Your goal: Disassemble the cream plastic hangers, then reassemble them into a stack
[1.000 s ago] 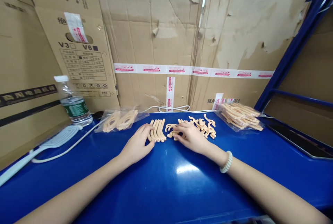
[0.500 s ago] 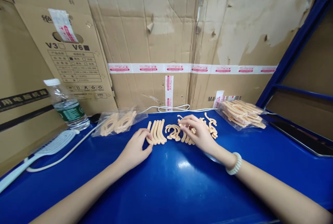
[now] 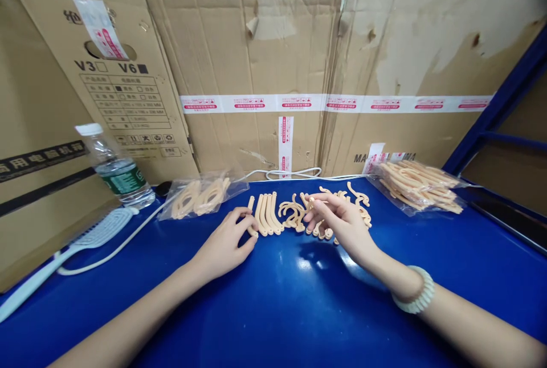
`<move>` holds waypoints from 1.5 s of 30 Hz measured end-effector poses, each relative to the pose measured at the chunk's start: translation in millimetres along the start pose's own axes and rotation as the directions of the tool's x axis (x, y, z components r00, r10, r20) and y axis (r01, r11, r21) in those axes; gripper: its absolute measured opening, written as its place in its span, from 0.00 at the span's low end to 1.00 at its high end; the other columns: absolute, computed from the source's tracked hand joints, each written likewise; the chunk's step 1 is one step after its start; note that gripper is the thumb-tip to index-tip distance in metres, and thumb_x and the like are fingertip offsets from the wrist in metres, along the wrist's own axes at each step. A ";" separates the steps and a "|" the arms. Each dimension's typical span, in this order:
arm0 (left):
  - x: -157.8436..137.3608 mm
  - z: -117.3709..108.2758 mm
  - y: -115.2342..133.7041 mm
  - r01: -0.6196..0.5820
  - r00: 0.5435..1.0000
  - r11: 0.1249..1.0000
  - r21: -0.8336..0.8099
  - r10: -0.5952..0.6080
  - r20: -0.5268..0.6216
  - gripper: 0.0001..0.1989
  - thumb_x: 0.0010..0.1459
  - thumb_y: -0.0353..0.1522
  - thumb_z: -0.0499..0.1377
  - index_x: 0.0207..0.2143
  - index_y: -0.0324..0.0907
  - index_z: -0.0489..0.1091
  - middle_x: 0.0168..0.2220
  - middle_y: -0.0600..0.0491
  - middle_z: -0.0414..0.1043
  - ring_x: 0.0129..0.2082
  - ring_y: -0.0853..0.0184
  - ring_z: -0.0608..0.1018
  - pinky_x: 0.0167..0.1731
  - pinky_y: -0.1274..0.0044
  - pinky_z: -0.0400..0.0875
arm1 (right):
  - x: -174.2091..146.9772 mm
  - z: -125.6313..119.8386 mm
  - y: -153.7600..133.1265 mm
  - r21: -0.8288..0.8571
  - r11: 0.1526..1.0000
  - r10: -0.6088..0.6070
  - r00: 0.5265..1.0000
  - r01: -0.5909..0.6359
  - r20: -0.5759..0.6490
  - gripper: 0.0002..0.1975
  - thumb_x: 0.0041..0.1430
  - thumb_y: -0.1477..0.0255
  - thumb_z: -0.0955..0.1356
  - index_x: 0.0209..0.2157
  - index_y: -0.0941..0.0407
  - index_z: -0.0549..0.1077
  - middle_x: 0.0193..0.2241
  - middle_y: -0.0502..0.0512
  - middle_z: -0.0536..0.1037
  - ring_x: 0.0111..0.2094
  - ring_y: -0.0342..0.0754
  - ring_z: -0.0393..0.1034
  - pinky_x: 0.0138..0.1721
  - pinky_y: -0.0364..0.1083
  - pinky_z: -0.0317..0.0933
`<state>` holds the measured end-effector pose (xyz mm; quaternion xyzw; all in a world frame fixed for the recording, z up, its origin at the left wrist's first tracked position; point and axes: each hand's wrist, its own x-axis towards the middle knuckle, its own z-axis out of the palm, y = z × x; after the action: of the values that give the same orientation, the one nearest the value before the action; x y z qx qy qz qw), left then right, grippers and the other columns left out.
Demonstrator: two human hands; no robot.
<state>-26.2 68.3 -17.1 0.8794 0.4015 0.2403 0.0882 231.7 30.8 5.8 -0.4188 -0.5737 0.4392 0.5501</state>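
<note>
A row of slim, curved beige strips with holes at their ends lies side by side on the blue table. My left hand is at the row's left end, fingers curled over the outermost strip, thumb near its lower end. Right of the row is a loose group of hooked beige pieces. Above more strips hovers my right hand, thumb and forefinger pinched on a small beige end of a piece; the fingers hide the rest. Other curly pieces lie behind this hand.
Clear bags of beige parts lie at left and right. A water bottle, a pale hairbrush and a white cable are on the left. Cardboard walls the back; a dark flat device lies far right.
The camera view has shifted a little. My right hand has drawn slightly right and towards me, its fingers still pinched. My left hand stays at the leftmost strip.
</note>
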 end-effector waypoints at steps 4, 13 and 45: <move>1.3 -4.0 0.3 0.003 1.000 1.000 -0.006 -0.003 -0.007 0.08 0.62 0.32 0.51 0.36 0.43 0.69 0.50 0.45 0.64 0.54 0.54 0.69 0.54 0.59 0.65 | -2.3 4.6 -3.2 0.111 0.989 0.097 0.995 -0.100 0.039 0.17 0.53 0.58 0.73 0.38 0.57 0.75 0.29 0.56 0.81 0.28 0.45 0.75 0.22 0.40 0.63; -9.6 -8.0 42.6 -0.106 0.994 0.981 -0.163 0.103 -0.028 0.06 0.62 0.29 0.53 0.37 0.45 0.70 0.56 0.46 0.62 0.58 0.56 0.67 0.56 0.63 0.66 | -19.6 20.3 -5.0 0.300 0.932 0.201 0.979 -0.205 0.043 0.13 0.47 0.66 0.77 0.35 0.54 0.79 0.30 0.53 0.79 0.34 0.45 0.73 0.26 0.40 0.67; -10.9 0.6 55.1 0.068 0.996 0.792 -0.607 -0.090 -0.006 0.07 0.58 0.32 0.59 0.30 0.44 0.78 0.41 0.49 0.74 0.39 0.63 0.78 0.38 0.73 0.76 | -24.8 24.6 6.6 0.438 0.798 0.379 0.910 -0.414 0.169 0.12 0.44 0.70 0.79 0.31 0.57 0.76 0.30 0.52 0.79 0.32 0.41 0.73 0.38 0.42 0.67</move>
<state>4.5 23.6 -2.3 0.7830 0.3414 0.3675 0.3678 208.3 7.6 -7.3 -0.3694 -0.3708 0.6836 0.5086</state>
